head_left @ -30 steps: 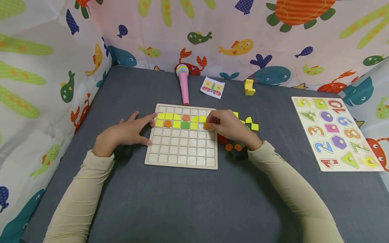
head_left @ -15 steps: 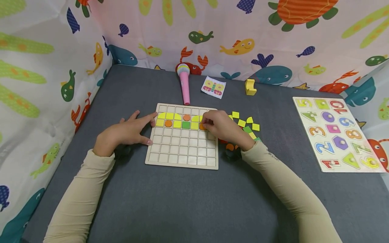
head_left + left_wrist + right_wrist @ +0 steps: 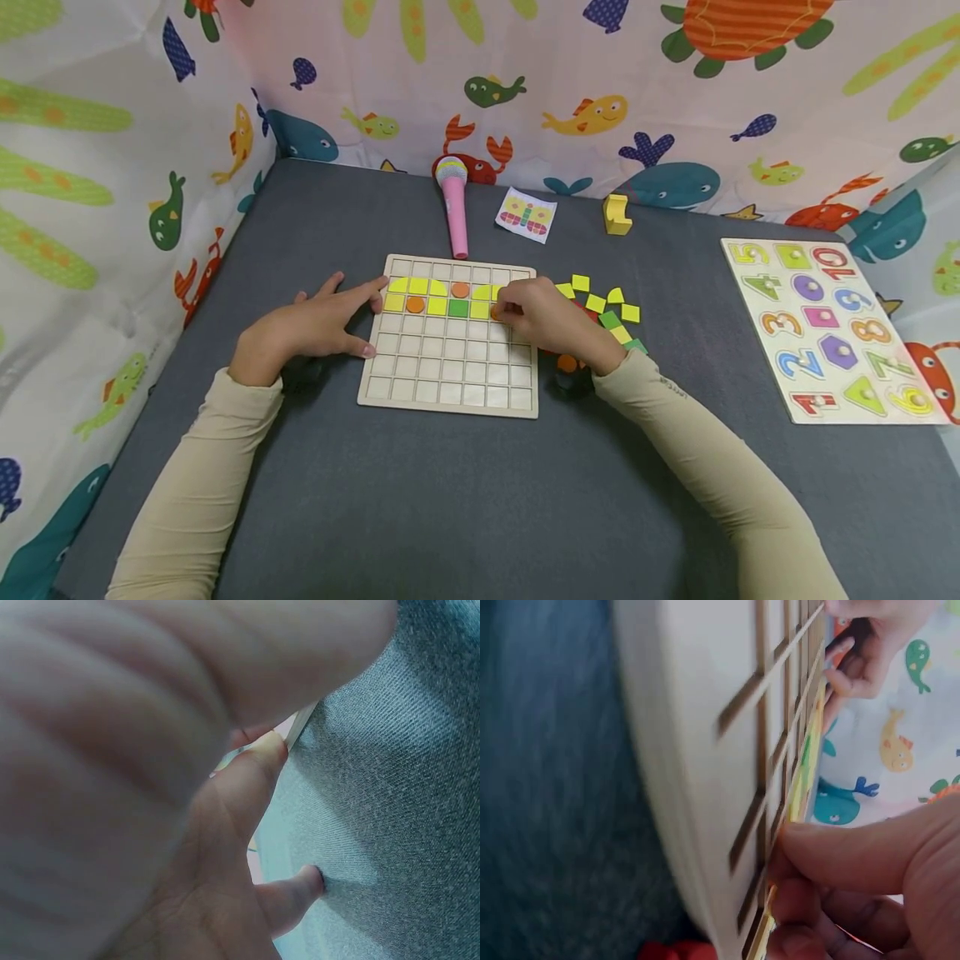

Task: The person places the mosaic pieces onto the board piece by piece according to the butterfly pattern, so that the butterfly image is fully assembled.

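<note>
A pale wooden grid board (image 3: 450, 367) lies on the grey table. Yellow pieces, orange discs and one green square (image 3: 458, 308) fill part of its second and third rows. My left hand (image 3: 300, 333) is spread at the board's left side, thumb and index fingertip touching its edge; the left wrist view has the thumb (image 3: 247, 780) against that edge. With thumb and fingers, my right hand (image 3: 543, 312) pinches an orange disc (image 3: 494, 312) at the right of the third row. That hand hides the cells under it. In the right wrist view its fingertips (image 3: 795, 847) are right at the board's surface.
Loose yellow squares (image 3: 596, 303), green, red and orange pieces lie right of the board, partly under the right arm. Behind stand a pink toy microphone (image 3: 455, 212), a butterfly pattern card (image 3: 526, 216) and a yellow block (image 3: 617, 216). A number puzzle (image 3: 832, 333) lies far right.
My right hand has moved slightly left over the third row with the orange disc, uncovering more of the loose pieces. The left hand has stayed at the board's edge.
</note>
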Demonstrator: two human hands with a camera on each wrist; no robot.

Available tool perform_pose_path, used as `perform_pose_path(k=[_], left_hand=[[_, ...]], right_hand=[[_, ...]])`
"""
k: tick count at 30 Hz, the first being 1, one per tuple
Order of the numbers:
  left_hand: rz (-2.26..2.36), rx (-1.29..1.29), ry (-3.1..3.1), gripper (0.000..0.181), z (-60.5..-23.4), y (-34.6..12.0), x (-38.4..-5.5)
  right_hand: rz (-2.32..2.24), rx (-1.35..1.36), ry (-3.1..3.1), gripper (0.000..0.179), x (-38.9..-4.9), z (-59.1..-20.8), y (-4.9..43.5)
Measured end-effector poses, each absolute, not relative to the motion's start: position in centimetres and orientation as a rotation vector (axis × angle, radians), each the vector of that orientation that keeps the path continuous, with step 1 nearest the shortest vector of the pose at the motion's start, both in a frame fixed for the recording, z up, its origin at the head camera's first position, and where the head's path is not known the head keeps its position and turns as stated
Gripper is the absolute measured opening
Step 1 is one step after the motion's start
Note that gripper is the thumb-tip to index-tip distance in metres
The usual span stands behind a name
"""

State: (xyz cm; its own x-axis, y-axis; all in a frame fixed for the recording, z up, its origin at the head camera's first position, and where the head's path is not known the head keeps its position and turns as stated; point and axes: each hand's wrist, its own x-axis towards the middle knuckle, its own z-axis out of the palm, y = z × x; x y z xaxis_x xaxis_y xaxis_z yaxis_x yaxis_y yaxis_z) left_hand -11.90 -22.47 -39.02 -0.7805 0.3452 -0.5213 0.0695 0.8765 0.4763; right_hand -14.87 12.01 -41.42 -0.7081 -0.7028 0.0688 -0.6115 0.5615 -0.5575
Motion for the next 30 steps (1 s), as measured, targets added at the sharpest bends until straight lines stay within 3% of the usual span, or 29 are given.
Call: perform_pose_path(k=[6,10,16,30], left_hand=[[0.568,0.286,2.419,0.104,-38.9,-22.6,-11.9],[0.585,0.304,2.418,0.1,-38.7,-22.5,-11.8],[0.569,0.289,2.415,0.109,-38.6,-22.4,-11.7],[0.62,0.318,2.422,0.089,-39.1,-22.6,-11.8]], right_hand=[[-0.859,-1.168,2.588,0.007,-14.3,-41.1,12.3],[-0.867,-1.112,2.616,0.008,-14.3,-40.7,13.0],[-0.883,-1.027,2.689,0.01,-15.2,-39.9,14.7],[-0.775,-0.643,2.789,0.018,-17.9,-39.5,19.5]])
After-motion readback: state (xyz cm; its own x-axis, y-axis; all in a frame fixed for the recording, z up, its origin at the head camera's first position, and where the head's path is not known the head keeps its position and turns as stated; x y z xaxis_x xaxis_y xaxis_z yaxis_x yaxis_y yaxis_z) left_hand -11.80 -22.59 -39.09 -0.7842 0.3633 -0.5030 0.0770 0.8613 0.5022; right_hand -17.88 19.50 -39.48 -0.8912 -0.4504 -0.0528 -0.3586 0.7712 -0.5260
